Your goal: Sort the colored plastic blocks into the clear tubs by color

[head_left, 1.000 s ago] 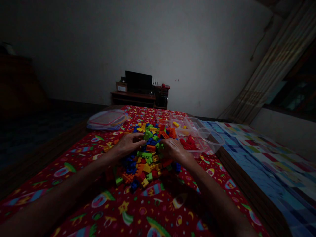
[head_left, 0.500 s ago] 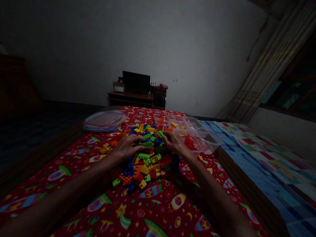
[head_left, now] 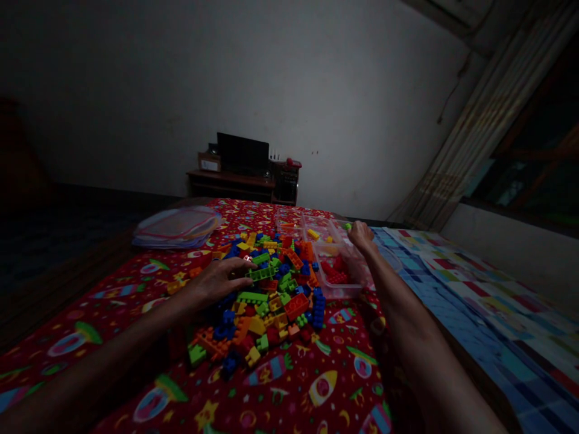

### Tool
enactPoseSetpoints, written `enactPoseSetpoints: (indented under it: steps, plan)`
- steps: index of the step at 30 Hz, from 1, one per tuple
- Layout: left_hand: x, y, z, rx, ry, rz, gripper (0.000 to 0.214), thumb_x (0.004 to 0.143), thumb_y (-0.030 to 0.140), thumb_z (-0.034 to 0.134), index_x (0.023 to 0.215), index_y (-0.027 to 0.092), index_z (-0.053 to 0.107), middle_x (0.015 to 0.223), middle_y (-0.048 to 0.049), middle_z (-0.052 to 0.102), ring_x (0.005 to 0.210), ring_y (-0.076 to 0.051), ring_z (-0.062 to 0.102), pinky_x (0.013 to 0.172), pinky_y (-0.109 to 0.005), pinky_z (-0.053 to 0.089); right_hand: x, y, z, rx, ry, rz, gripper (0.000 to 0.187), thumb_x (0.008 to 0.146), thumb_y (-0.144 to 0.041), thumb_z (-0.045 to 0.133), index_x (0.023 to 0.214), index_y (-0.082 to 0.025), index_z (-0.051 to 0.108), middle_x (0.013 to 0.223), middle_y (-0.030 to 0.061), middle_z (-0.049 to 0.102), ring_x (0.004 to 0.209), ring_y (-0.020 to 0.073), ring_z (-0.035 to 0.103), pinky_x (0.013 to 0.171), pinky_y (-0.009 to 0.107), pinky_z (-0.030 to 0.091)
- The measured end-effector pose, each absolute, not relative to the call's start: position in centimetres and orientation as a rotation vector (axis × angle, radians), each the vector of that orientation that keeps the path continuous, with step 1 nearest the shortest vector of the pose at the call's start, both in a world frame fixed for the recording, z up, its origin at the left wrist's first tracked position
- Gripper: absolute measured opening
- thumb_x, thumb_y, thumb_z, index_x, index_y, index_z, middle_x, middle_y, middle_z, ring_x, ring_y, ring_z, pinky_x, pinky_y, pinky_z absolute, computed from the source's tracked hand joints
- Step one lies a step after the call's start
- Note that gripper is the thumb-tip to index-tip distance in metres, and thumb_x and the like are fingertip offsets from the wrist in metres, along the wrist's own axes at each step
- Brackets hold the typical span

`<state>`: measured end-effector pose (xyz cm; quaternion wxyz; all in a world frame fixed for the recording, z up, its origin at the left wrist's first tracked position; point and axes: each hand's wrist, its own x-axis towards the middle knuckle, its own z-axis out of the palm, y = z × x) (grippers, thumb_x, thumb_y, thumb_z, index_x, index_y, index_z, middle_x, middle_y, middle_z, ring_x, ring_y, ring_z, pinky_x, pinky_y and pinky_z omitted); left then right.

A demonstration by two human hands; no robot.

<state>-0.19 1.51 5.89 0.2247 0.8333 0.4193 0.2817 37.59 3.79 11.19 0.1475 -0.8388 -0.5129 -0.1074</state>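
My left hand [head_left: 224, 278] is over the left side of a heap of toy building bricks [head_left: 257, 325]. Its thumb and fingers are apart, close to the end of a long green brick [head_left: 262, 274] on the heap. Farther right, my right hand [head_left: 362, 234] is closed above the back right clear plastic box [head_left: 337, 228]. A small green building brick [head_left: 348, 226] shows at its fingertips. Red bricks [head_left: 335, 271] lie in the clear front box [head_left: 339, 293]; yellow bricks [head_left: 313, 234] lie in the box behind it.
Flat clear lids [head_left: 176, 228] are stacked at the left. A red patterned cloth [head_left: 312, 367] lies under everything. Another clear compartment [head_left: 289, 231] holds orange pieces. Beyond the cloth stands a desk [head_left: 230, 181] with a dark screen [head_left: 243, 154]; a checkered bedspread [head_left: 452, 283] lies to the right.
My right hand has left the heap and moved right over the boxes, carrying a small green brick. My left hand stays beside the long green brick. The view has shifted slightly.
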Motion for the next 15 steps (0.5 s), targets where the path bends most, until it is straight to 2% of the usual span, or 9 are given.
enactPoseSetpoints:
  steps: [4,8,10,12,15]
  plan:
    - [-0.3,1.4,6.0,2.312,1.171,0.730,0.054,0.067,0.062,0.059,0.100,0.021,0.072,0.099,-0.0065,0.072,0.086,-0.025,0.067,0.074,-0.032,0.054,38.5,4.9,11.0,-2.475,-1.460,-0.310,0.033,0.091,-0.023,0.044,0.114,-0.010,0.063,0.113,0.0200,0.064,0.104,0.0253,0.061,0.077,0.029,0.045]
    - [-0.2,1.4,5.9,2.254,1.149,0.767,0.055,0.064,0.063,0.062,0.099,0.022,0.073,0.099,-0.0069,0.073,0.088,-0.026,0.067,0.077,-0.034,0.054,36.3,5.1,11.5,-2.319,-1.599,-0.326,0.034,0.093,-0.025,0.040,0.103,-0.010,0.069,0.105,0.0192,0.067,0.096,0.0239,0.063,0.074,0.028,0.044]
    - [0.0,1.4,5.8,2.170,1.151,0.809,0.057,0.060,0.064,0.065,0.097,0.021,0.073,0.102,-0.0073,0.073,0.092,-0.028,0.067,0.080,-0.036,0.055,33.8,4.4,11.8,-2.086,-1.788,-0.295,0.031,0.093,-0.024,0.042,0.098,-0.012,0.070,0.096,0.0154,0.070,0.088,0.0205,0.063,0.072,0.027,0.043]
    - [0.0,1.4,5.9,2.047,1.141,0.819,0.060,0.055,0.064,0.069,0.097,0.021,0.072,0.105,-0.0071,0.073,0.095,-0.029,0.067,0.080,-0.036,0.055,30.6,3.1,11.7,-1.748,-2.006,-0.209,0.027,0.092,-0.026,0.048,0.102,-0.014,0.069,0.091,0.0108,0.071,0.082,0.0167,0.062,0.071,0.025,0.042]
    - [-0.1,1.4,6.1,1.857,1.092,0.805,0.063,0.052,0.061,0.074,0.100,0.021,0.071,0.106,-0.0060,0.073,0.096,-0.029,0.067,0.080,-0.036,0.056,25.7,0.6,10.7,-1.317,-2.304,-0.019,0.028,0.092,-0.028,0.053,0.116,-0.018,0.064,0.100,0.0087,0.069,0.079,0.0135,0.061,0.069,0.024,0.042]
